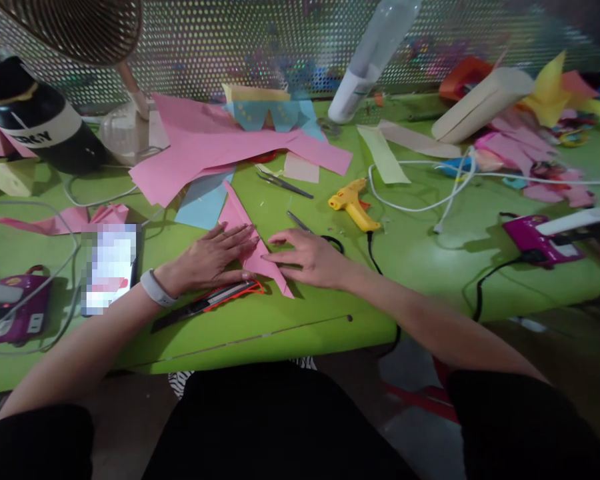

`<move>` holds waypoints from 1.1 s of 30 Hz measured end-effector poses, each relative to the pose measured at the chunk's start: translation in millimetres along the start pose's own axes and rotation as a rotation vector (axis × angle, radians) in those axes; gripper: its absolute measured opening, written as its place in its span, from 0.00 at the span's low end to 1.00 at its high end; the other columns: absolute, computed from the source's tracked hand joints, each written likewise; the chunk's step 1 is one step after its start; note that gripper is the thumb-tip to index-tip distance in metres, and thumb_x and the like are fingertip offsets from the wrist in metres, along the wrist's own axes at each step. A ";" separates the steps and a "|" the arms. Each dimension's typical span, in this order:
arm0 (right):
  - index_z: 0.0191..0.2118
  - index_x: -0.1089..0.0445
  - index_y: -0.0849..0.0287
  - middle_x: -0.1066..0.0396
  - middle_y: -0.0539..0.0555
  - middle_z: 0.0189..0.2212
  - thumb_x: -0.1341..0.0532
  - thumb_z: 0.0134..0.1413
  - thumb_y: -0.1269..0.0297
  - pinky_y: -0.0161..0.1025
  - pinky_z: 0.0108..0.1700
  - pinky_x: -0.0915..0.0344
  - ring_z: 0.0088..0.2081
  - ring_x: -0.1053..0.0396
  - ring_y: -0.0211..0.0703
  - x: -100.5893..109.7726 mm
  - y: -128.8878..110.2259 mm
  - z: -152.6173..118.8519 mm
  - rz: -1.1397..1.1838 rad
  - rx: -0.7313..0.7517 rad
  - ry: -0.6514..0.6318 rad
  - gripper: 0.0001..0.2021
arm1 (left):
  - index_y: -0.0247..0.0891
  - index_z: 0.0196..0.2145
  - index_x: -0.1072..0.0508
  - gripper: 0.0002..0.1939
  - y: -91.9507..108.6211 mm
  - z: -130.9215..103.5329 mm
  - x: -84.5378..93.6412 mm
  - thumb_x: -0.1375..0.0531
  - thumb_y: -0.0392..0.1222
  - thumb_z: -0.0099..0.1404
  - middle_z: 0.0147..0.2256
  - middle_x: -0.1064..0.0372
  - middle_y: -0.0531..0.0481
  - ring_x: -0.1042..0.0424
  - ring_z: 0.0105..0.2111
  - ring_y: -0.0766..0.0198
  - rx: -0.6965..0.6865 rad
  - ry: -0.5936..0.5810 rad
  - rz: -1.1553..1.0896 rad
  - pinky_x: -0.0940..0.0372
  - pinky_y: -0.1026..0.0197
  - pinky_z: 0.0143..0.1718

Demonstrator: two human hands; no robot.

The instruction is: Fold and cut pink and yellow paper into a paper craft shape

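Note:
A folded piece of pink paper (265, 264) lies on the green table (290, 327) in front of me. My left hand (213, 257) rests flat on its left part, fingers stretched out. On the paper's right edge are the fingertips of my right hand (307, 259), its fingers apart. A utility knife (210, 301) with an orange edge lies just below my left hand. Scissors, partly hidden behind my right hand, show a blade (297, 221). Tweezers (285, 184) lie farther back.
A yellow glue gun (354, 204) with a black cord lies right of centre. Larger pink sheets (195, 143) and a blue sheet (205, 200) are behind. A lit phone (113, 267) lies left. Purple power strips (545, 240) and white cables flank the work area.

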State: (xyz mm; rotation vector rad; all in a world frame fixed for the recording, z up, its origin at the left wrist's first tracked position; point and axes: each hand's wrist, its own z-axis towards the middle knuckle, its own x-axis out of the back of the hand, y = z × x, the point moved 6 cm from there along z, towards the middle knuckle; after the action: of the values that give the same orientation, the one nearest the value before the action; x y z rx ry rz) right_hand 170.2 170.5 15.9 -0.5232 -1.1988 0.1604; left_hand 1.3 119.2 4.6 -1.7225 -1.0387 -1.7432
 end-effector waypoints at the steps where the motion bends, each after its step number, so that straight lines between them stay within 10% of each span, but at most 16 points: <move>1: 0.51 0.24 0.53 0.30 0.60 0.56 0.39 0.62 0.65 0.55 0.53 0.31 0.56 0.32 0.53 -2.2 -0.7 -1.0 -0.067 0.058 -0.003 0.13 | 0.36 0.69 0.50 0.40 -1.0 0.0 0.1 0.59 0.67 0.70 0.70 0.60 0.40 0.62 0.71 0.57 -0.003 -0.002 0.003 0.67 0.48 0.70; 13: 0.55 0.29 0.56 0.27 0.56 0.54 0.45 0.66 0.70 0.52 0.63 0.38 0.57 0.30 0.41 -15.4 0.2 -16.6 -0.046 0.271 0.011 0.16 | 0.39 0.67 0.44 0.28 -6.7 3.8 -3.1 0.63 0.52 0.77 0.69 0.54 0.44 0.56 0.70 0.60 -0.021 0.068 -0.035 0.61 0.48 0.70; 24: 0.31 0.24 0.55 0.25 0.52 0.33 0.36 0.60 0.57 0.44 0.43 0.37 0.37 0.32 0.43 -13.4 18.4 10.8 0.169 -0.324 0.091 0.10 | 0.39 0.64 0.39 0.25 -4.9 4.3 1.5 0.51 0.51 0.74 0.69 0.53 0.43 0.53 0.69 0.58 -0.014 0.082 -0.107 0.61 0.46 0.70; 33: 0.30 0.29 0.58 0.31 0.54 0.33 0.36 0.59 0.58 0.44 0.42 0.38 0.38 0.34 0.46 -18.5 14.9 12.3 0.074 -0.515 0.174 0.10 | 0.37 0.67 0.44 0.30 -6.0 4.0 0.6 0.51 0.54 0.73 0.68 0.52 0.41 0.51 0.69 0.56 0.035 0.089 -0.152 0.62 0.46 0.70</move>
State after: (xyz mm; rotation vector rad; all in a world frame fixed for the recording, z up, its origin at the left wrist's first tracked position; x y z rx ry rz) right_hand 154.3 180.0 -3.5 -1.0111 -1.0476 -0.1355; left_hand -1.0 126.1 3.8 -1.5659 -1.1801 -1.8648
